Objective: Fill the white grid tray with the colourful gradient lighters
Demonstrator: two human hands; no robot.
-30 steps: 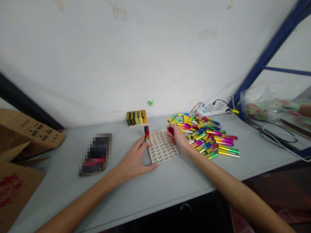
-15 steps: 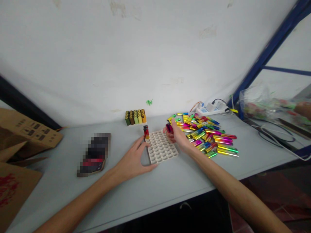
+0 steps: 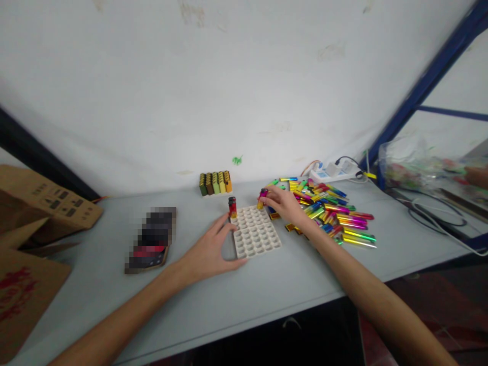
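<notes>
A white tray with rows of round holes lies on the table. My left hand braces it, fingertips at its left edge and thumb by the front left corner. One red lighter with a black top stands upright in the back left corner, close to my left fingertips. At the back right corner my right hand pinches a magenta-and-yellow lighter, held upright over the holes. Whether its base sits in a hole I cannot tell. Right of the tray spreads a loose pile of shiny multicoloured lighters, partly behind my right hand.
A block of upright lighters stands near the wall. A phone, blurred by pixels, lies left of my left hand. Cardboard boxes stand far left. Behind the pile is a power strip with cables. A blue metal frame rises at right.
My right hand has turned and moved slightly back; the lighter it holds now stands upright at the tray's back right corner. My left hand stays at the tray.
</notes>
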